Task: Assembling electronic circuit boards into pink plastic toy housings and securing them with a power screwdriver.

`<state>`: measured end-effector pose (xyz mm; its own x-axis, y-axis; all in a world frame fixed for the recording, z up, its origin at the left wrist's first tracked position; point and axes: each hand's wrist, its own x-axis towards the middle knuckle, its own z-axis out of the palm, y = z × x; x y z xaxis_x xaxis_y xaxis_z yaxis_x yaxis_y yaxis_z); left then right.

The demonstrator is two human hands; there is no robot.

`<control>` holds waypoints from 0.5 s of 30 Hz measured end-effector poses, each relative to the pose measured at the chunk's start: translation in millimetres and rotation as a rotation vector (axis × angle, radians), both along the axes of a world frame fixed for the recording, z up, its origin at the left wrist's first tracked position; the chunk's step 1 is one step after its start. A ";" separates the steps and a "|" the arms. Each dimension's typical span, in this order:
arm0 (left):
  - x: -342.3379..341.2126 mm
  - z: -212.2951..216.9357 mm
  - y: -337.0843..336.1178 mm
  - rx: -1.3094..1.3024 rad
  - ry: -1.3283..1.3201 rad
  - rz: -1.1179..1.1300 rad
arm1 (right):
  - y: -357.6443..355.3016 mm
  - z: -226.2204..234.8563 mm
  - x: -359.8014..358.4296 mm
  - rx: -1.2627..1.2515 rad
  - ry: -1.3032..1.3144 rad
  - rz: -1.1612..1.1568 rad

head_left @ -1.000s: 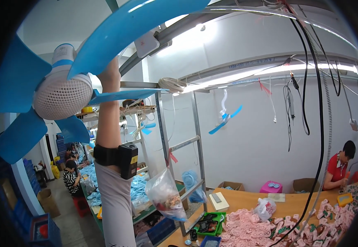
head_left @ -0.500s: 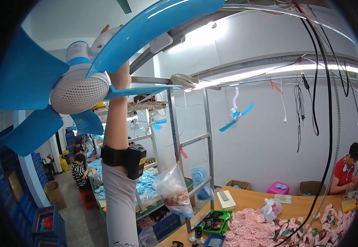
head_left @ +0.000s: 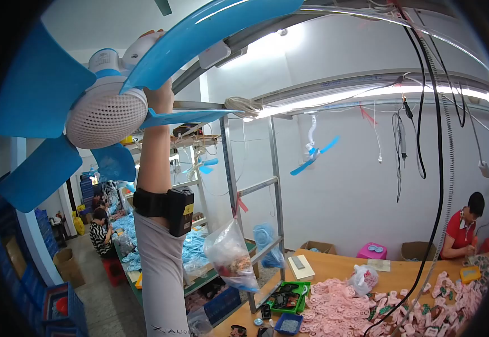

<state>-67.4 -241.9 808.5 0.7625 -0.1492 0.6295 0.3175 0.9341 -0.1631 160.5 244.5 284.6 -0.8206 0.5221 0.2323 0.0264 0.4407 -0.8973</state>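
Note:
My left hand [head_left: 162,98] is raised high at the upper left, its arm in a grey sleeve with a black strapped-on device [head_left: 181,211]. It reaches behind a blade of a small hanging fan [head_left: 107,115] with blue blades and a white round grille. Fingertips show over the fan's white joint, so the hand appears closed around it. The blade hides most of the palm and fingers. The blades look still, standing sharp in the picture. My right hand is outside the view.
A metal frame [head_left: 231,163] stands beyond my arm, with a plastic bag [head_left: 232,253] hung on it. Black cables [head_left: 439,140] dangle at the right. Pink parts [head_left: 334,306] and a green tray [head_left: 306,290] lie on the table [head_left: 334,264]. A person in red [head_left: 459,233] works there; others sit left.
My view has shifted slightly, so the frame, table and cables sit a little further left. My left hand stays at the fan's joint, and the fan has hardly moved against it.

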 end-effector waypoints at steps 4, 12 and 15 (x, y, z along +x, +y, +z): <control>16.3 -9.8 0.1 0.027 -0.021 0.022 | 5.0 -2.3 1.2 -0.027 -0.026 -0.003; 43.8 -35.6 2.6 0.067 -0.079 0.047 | 19.8 -5.4 11.2 -0.105 -0.102 -0.021; 21.7 -49.2 20.3 0.047 -0.137 -0.048 | 12.6 0.0 14.6 -0.063 -0.081 -0.093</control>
<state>-45.7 -221.6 759.3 0.6614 -0.2149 0.7186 0.3780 0.9230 -0.0719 175.1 257.0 284.6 -0.7825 0.6087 0.1313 0.1384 0.3757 -0.9164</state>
